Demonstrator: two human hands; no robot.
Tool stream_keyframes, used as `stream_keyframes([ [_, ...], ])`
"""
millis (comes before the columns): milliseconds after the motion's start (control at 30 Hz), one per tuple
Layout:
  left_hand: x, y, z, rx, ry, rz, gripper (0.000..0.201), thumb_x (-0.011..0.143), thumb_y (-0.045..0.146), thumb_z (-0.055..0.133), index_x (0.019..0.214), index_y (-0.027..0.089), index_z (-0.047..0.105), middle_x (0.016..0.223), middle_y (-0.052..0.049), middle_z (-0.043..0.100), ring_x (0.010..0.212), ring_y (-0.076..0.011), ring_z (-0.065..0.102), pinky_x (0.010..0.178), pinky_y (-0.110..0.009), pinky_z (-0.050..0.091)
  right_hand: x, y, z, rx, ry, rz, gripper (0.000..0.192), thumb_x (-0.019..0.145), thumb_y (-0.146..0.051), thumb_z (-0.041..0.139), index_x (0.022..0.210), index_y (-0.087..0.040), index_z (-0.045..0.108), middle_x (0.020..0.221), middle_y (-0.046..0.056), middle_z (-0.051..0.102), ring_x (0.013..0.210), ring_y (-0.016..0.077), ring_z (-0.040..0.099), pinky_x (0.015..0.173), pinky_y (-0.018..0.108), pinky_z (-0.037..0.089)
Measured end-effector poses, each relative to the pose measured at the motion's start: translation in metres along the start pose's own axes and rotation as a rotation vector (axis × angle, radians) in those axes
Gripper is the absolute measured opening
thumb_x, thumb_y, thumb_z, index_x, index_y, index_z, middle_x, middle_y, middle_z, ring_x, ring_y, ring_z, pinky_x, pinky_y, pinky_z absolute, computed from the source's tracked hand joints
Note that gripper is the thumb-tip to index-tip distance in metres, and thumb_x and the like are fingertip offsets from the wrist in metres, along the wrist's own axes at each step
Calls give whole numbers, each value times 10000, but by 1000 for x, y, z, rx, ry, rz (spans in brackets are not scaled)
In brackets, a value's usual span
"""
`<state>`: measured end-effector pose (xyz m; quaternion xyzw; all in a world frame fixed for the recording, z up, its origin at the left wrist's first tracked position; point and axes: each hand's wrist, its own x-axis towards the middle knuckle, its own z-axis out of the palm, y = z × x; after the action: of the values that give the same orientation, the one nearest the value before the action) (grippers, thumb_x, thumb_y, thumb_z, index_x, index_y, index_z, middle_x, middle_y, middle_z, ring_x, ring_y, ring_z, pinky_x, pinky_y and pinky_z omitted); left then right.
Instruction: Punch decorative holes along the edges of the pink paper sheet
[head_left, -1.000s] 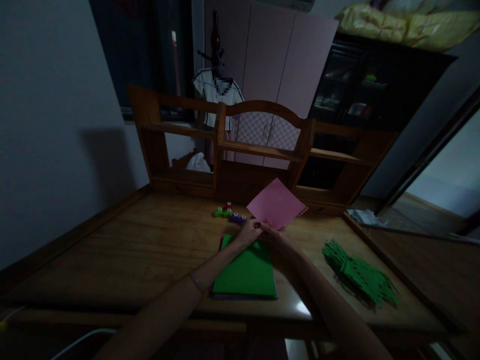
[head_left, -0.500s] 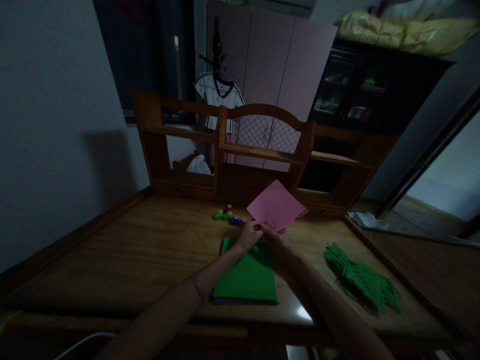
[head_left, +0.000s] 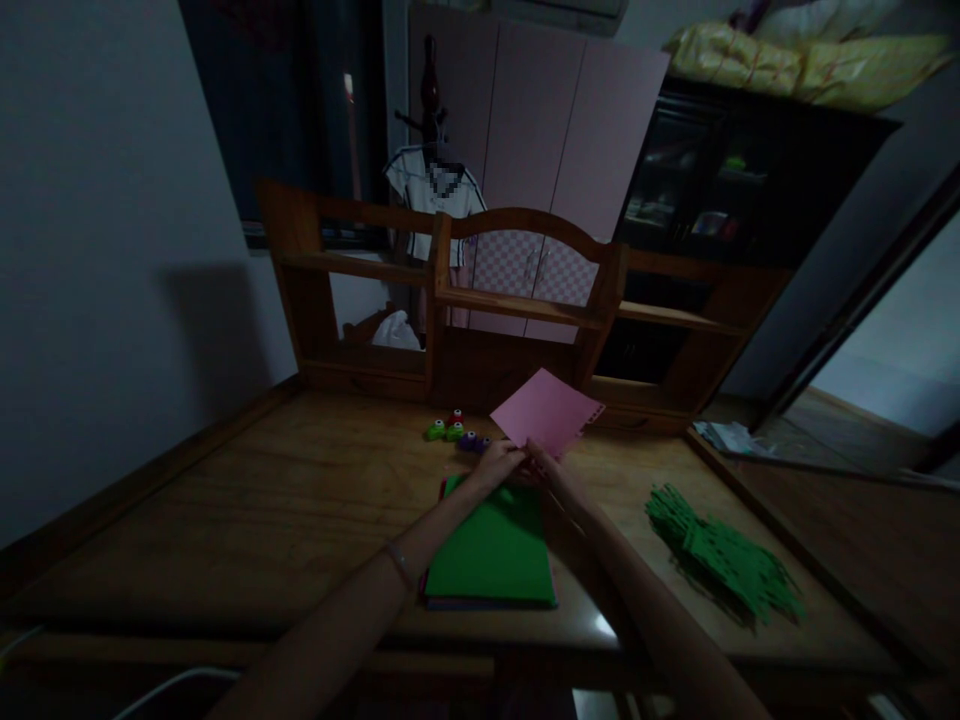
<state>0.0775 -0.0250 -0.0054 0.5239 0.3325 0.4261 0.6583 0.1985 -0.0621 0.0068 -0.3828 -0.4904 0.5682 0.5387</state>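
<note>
Head camera view: a person's two bare hands meet over a wooden desk [head_left: 315, 490] in a dim room. The right hand [head_left: 546, 468] has its grip pinched on the near corner of a pink sheet [head_left: 541, 410], raised above the desk; the left hand [head_left: 498, 464] is against that corner, its exact grip too dark to tell. Compared with half a second ago, the sheet sits slightly lower and further left. The green-topped stack [head_left: 491, 550], green cut pile [head_left: 720, 550] and small coloured pieces [head_left: 454, 430] remain in place.
</note>
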Motion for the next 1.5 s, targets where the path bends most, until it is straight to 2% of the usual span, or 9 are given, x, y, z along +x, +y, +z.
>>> stream_keyframes([
  [67,-2,5,-1,-72,-25,-30,369,710,454,672,832,108,632,685,-94,692,569,-204,656,551,-299,526,-1,-9,-5,-54,50,-17,402,766,-528,601,964,-178,619,801,49,651,655,172,597,620,304,485],
  [200,-6,8,-3,-98,-21,31,458,678,507,698,868,95,639,767,-111,703,635,-206,671,608,-292,530,1,-19,-14,-85,115,-110,417,772,-517,590,1039,-197,615,1026,67,651,844,209,612,724,323,482],
  [367,-7,5,0,-92,-101,37,502,684,502,697,964,90,632,839,-126,699,679,-211,675,649,-313,532,7,-14,-22,-116,184,-252,374,741,-487,635,960,-184,623,899,46,665,721,184,585,630,289,447],
  [600,-6,2,3,-58,-132,164,477,682,426,728,1002,92,614,954,-146,683,803,-214,671,739,-301,520,7,-13,-27,-117,212,-262,337,766,-487,614,902,-179,623,843,38,645,691,166,554,622,276,424],
  [833,-6,-1,2,-63,-121,183,521,690,423,725,1075,117,553,931,-139,684,753,-213,677,662,-297,535,10,-12,-28,-116,185,-281,293,761,-480,621,821,-193,615,691,-4,592,575,135,489,532,254,364],
  [1067,-4,-5,2,-88,-126,141,524,698,448,709,1074,124,543,989,-143,665,735,-201,670,638,-310,543,8,-9,-27,-166,188,-284,337,777,-524,580,852,-197,605,721,4,594,579,132,479,506,240,345],
  [1167,-2,-7,1,-65,-103,160,512,700,452,704,1069,126,566,1011,-135,659,756,-187,660,674,-301,531,7,-11,-25,-204,160,-292,403,773,-588,541,837,-196,606,722,14,599,594,140,489,532,249,363],
  [1267,0,-9,0,-28,-30,190,474,690,450,711,1006,113,606,998,-129,663,813,-188,645,722,-282,509,8,-11,-25,-240,186,-288,469,745,-651,520,796,-191,600,680,18,587,573,143,480,513,249,353],
  [1500,0,-7,-2,-16,25,182,491,659,423,746,1009,102,620,1004,-134,663,795,-179,639,719,-276,503,12,-10,-25,-228,242,-286,450,735,-630,547,832,-196,616,715,30,621,600,163,525,548,267,389],
])
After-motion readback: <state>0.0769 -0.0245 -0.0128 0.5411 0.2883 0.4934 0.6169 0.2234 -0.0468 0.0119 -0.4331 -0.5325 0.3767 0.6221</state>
